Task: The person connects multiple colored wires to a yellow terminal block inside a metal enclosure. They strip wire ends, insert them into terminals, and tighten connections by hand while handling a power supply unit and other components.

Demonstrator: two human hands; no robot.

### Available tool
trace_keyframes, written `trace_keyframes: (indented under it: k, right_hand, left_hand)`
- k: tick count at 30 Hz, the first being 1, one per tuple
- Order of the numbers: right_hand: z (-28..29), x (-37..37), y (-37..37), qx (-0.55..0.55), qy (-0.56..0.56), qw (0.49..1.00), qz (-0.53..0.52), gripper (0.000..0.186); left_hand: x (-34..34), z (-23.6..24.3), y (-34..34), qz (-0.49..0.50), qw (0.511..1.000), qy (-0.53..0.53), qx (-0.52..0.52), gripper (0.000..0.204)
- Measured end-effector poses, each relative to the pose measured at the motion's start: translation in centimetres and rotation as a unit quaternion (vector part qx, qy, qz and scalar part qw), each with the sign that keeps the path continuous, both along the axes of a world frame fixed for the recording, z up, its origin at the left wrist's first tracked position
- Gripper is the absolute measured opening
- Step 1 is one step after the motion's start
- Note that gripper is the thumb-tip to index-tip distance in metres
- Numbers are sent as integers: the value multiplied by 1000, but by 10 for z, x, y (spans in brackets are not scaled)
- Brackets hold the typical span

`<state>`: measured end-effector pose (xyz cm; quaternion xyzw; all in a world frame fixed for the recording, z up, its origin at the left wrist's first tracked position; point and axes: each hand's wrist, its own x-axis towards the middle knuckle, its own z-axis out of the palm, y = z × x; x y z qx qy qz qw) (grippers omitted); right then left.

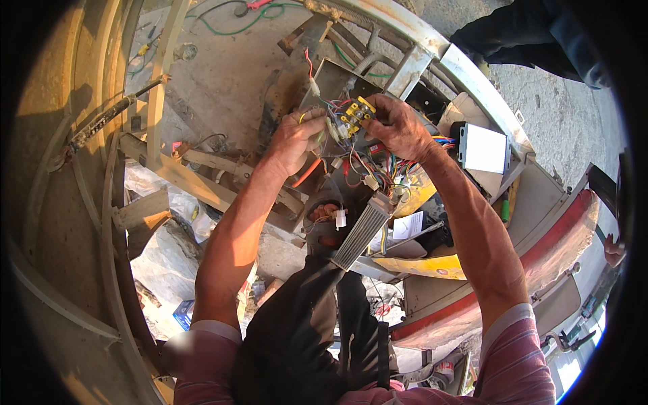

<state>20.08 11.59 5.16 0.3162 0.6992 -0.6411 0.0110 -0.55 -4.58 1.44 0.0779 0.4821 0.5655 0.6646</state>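
My right hand (399, 127) pinches the edge of a yellow terminal block (356, 116) with metal screws, its fingers curled round the far corner. Just left of it, my left hand (295, 143) is closed at the fingertips on thin wires (331, 128) that run to the block. One connector lead with a red wire (310, 77) sticks up beyond the left hand. Below both hands, a tangle of coloured wires with white connectors (370, 181) leads to a finned silver controller box (364, 233) lying tilted near my knees.
A silver box (484, 149) with coloured wires sits right of my right forearm. A curved metal frame (472, 81) bounds the far side, and rusty bars (182, 179) cross at left. Another person's dark-clothed legs (526, 40) stand at far right. An orange rod (307, 173) lies under my left hand.
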Motion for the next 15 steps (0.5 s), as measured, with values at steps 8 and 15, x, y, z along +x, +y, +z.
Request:
trace_keyframes:
  k: [8,15]
  right_hand:
    - [-4,1,-5,97,-23,995,1,36]
    - [-8,0,-5,92,4,996,-8,32]
  left_hand:
    - [-11,25,5,-62,995,49,-64,18]
    - [-13,13,2,-58,997,-31,-32,12]
